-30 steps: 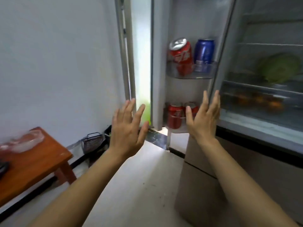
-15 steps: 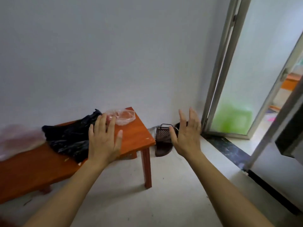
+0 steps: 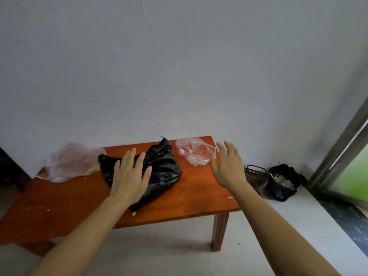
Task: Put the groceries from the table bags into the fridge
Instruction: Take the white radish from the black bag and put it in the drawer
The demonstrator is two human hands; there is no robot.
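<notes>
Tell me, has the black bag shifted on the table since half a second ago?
No. The black bag lies in the same spot on the orange table, just left of the clear bag; only the camera has turned.

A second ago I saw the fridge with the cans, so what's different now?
The view swung left from the fridge to the wooden table. The left hand now reaches over the black bag; the right hand is beside the clear bag. Both hands stayed open and empty.
</notes>
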